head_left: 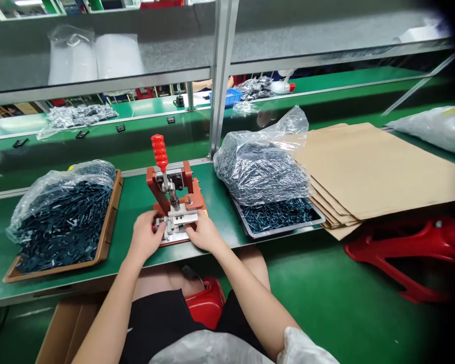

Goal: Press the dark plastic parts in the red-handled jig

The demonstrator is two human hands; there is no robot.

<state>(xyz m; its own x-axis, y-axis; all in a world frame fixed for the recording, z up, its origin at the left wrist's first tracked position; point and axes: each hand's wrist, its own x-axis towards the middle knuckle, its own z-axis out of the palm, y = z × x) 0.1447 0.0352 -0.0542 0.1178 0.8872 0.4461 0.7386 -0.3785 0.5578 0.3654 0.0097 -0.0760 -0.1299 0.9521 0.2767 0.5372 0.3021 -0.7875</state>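
Observation:
A toggle-clamp press fixture (169, 174) stands on the green bench in front of me, its red ridged handle (160, 151) pointing up. My left hand (146, 235) is at the fixture's lower left, thumb and fingers closed around a small knob-like part at its side. My right hand (205, 232) is at the right end of the metal block (184, 218) in the fixture's base, thumb and fingers pinched together. Whatever lies between those right fingertips is hidden. Neither hand touches the red handle.
A brown tray (111, 222) of small dark parts in plastic lies left. To the right are a dark tray (284, 230) of similar parts, a bulging plastic bag (263, 172) and stacked cardboard sheets (387, 167). A metal post (222, 81) rises behind; a red stool (409, 253) stands right.

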